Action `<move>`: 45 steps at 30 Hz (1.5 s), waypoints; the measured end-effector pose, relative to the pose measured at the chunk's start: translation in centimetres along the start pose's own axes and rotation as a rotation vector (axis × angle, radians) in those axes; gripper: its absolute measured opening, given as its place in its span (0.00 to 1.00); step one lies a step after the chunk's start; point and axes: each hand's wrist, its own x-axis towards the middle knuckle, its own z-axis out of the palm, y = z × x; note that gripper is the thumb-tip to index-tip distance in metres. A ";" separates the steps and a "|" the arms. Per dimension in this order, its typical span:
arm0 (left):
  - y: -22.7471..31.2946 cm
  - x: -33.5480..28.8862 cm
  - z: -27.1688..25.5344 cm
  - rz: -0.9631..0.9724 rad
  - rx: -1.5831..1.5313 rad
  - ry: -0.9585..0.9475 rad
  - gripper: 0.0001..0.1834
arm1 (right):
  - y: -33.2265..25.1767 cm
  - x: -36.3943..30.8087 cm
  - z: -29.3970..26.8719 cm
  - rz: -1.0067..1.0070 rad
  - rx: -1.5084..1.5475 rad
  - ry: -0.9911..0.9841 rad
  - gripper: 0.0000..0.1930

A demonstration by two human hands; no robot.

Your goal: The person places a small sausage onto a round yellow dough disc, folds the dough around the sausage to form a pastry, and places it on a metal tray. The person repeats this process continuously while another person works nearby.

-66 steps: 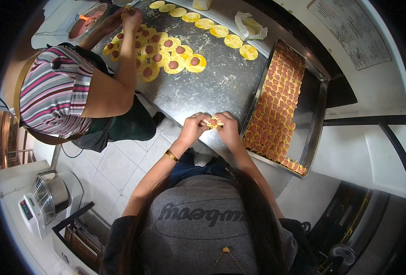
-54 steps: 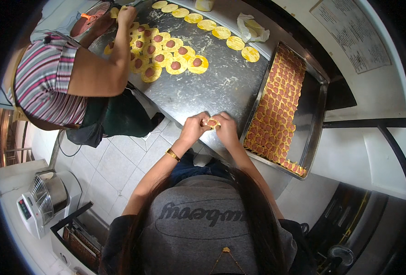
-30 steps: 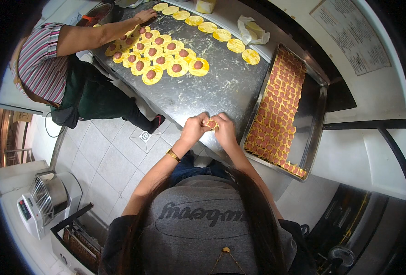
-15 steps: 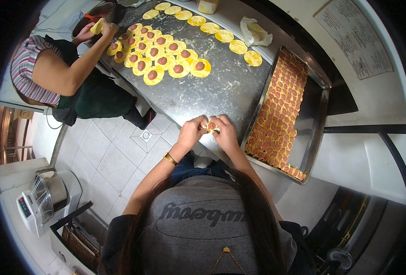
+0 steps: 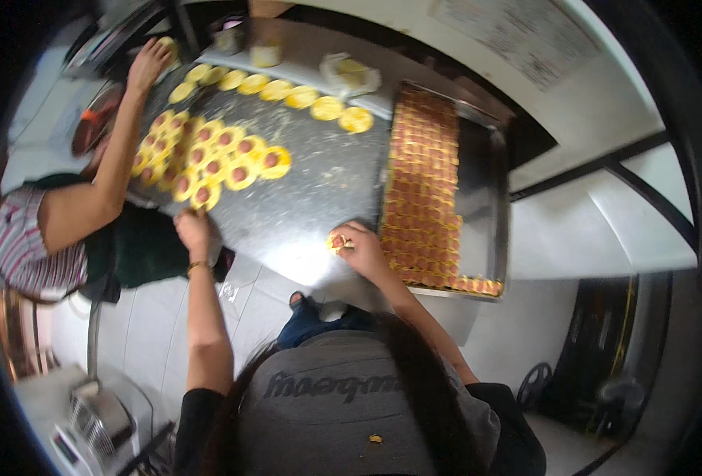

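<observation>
Dumpling (image 5: pixel 333 244): yellow, edges gathered round reddish filling (image 5: pixel 338 240), centre exposed; held in right hand (image 5: pixel 359 247). Disc (image 5: pixel 205 195): yellow, round, reddish filling at centre; flat on table (image 5: pixel 287 208), near rim at left hand (image 5: pixel 193 229).

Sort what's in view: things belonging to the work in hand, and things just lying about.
In the work:
pinched dough piece, in the right hand
topped dough rounds, the left hand at the nearest
plain dough rounds
pinkish filling
tray of folded pieces

Apparently lying about:
crumpled bag
pale tub
metal-drum machine
</observation>
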 end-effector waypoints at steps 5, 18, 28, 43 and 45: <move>1.4 0.1 1.2 -0.177 -0.133 -0.099 0.15 | 6.3 -3.3 -13.7 0.197 0.033 0.512 0.12; -2.1 -3.0 2.3 -0.740 -1.723 -0.312 0.17 | 16.7 -2.7 -24.5 0.479 -0.397 0.233 0.19; -0.4 -7.6 1.0 -0.647 -1.761 -0.501 0.15 | 15.7 -2.7 -24.4 0.387 -0.490 0.051 0.21; 2.2 -8.6 -1.4 -0.627 -1.749 -0.671 0.16 | 16.6 -2.8 -23.4 0.332 -0.414 0.168 0.17; 3.2 -8.8 -1.5 -0.577 -1.692 -0.707 0.16 | 17.0 -2.9 -23.4 0.335 -0.404 0.175 0.16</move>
